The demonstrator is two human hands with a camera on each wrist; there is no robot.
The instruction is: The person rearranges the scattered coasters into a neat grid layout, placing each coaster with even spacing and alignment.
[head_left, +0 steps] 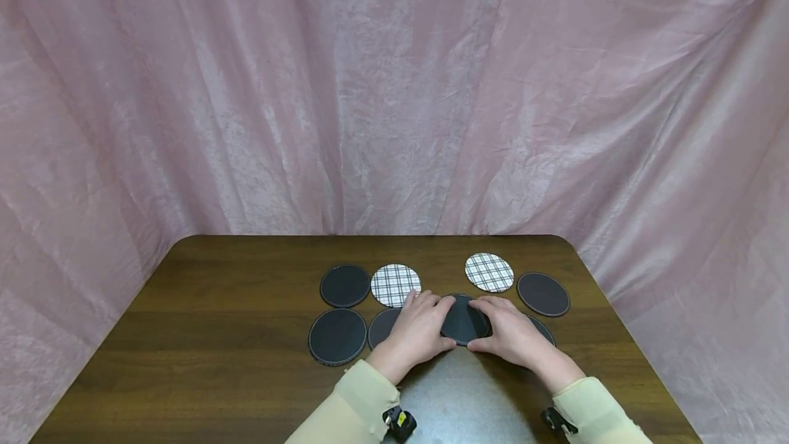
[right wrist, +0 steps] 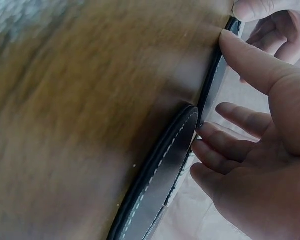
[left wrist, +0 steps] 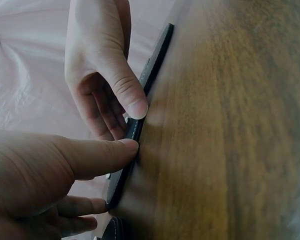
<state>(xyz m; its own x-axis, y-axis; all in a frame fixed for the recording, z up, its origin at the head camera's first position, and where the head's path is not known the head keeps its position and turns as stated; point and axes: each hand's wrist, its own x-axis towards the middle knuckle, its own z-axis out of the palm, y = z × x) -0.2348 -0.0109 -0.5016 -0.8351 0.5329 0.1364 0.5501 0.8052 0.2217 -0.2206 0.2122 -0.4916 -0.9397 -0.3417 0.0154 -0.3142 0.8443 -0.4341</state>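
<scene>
A round black coaster (head_left: 464,321) with a stitched rim lies between both hands on the table. My left hand (head_left: 421,326) holds its left side, thumb at the near edge and fingers farther round. From the other side my right hand (head_left: 508,334) holds it the same way. The two thumbs stand close together at the near rim, as the left wrist view shows. A dark coaster (head_left: 382,324) is partly hidden behind the left hand. Another stitched coaster (right wrist: 160,175) lies right beside the held one, mostly covered by the right hand in the head view.
On the left lie two black coasters, one at the back (head_left: 345,286) and one nearer (head_left: 337,336), with a plaid white coaster (head_left: 396,285) beside them. A second plaid coaster (head_left: 489,272) and a dark coaster (head_left: 544,294) lie back right. Pink curtain (head_left: 394,88) hangs behind the wooden table (head_left: 203,334).
</scene>
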